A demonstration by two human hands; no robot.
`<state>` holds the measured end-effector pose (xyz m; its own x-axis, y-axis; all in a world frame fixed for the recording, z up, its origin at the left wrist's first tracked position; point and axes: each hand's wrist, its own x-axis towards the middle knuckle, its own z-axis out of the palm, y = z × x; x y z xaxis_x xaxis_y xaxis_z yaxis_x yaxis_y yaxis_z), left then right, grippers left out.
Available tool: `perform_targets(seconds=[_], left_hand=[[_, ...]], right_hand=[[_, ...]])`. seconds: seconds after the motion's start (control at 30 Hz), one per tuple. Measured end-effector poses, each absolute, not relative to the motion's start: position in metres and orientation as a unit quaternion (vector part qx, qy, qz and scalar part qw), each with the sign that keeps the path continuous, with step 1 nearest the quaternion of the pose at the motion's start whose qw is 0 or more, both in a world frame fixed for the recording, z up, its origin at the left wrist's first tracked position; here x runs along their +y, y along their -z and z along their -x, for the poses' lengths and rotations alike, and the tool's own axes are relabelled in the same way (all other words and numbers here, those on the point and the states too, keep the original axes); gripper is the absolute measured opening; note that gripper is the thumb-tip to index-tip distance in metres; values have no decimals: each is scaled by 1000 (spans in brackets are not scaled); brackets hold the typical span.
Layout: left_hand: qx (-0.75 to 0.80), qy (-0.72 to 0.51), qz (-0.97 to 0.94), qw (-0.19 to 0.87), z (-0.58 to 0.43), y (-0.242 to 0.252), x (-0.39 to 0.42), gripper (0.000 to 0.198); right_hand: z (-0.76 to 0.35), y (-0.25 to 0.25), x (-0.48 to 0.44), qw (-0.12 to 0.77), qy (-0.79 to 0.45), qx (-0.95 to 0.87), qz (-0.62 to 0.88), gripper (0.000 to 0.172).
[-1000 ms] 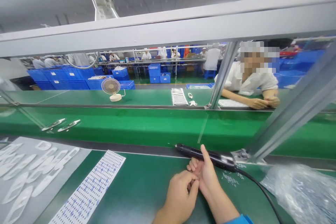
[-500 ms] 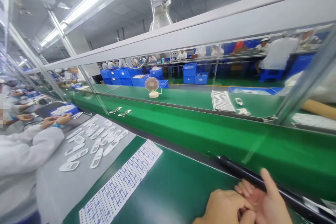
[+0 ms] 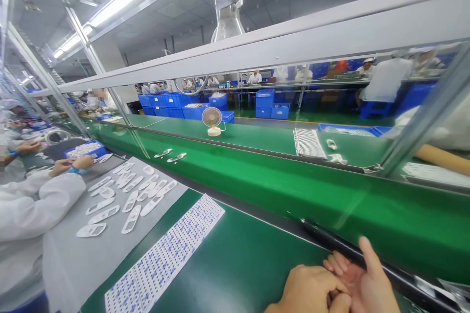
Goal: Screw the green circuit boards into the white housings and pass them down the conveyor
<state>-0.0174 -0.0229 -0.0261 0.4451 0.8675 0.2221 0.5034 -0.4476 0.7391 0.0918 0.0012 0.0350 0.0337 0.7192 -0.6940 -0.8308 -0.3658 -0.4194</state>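
At the lower right, my left hand [image 3: 303, 288] is curled closed, its thumb and forefinger pressed together. What they hold, if anything, is hidden. Against it lies my right hand [image 3: 372, 281], palm turned up, thumb stretched out and fingertips loosely bent behind the left hand. No object shows in the right palm. A black tube [image 3: 338, 240] runs just beyond both hands, along the edge of the green table [image 3: 235, 259]. To their left lies a white sheet [image 3: 165, 254] printed with rows of dark dots and blue marks.
Several white plastic frames [image 3: 105, 213] lie on a grey mat [image 3: 84, 264] at left, beside a co-worker's sleeve [image 3: 47, 200]. A green conveyor belt [image 3: 257, 181] carries two small parts [image 3: 176, 157]. Beyond stand a fan [image 3: 212, 118] and a metal post [image 3: 422, 112].
The whole view has shifted slightly, so the table and hands appear a little farther left. My hands keep nearly the same pose together.
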Motion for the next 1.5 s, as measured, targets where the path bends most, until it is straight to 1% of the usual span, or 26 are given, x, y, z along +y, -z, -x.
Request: perform_targets(seconds=[0.23, 0.7, 1.13, 1.3, 1.5], left_hand=[[434, -311, -789, 304, 19, 18, -25, 3], [429, -299, -805, 281, 18, 17, -23, 7], [428, -296, -805, 284, 19, 16, -25, 6], [429, -300, -800, 293, 19, 15, -25, 6], [429, -299, -800, 296, 19, 13, -25, 8]], right_hand=[[-94, -25, 1, 574, -688, 53, 441, 56], [-98, -9, 3, 584, -683, 45, 436, 58], [-91, -31, 2, 574, -683, 63, 448, 56], [-91, -29, 1, 599, -663, 50, 447, 54], [-93, -26, 1, 584, -679, 53, 442, 56]])
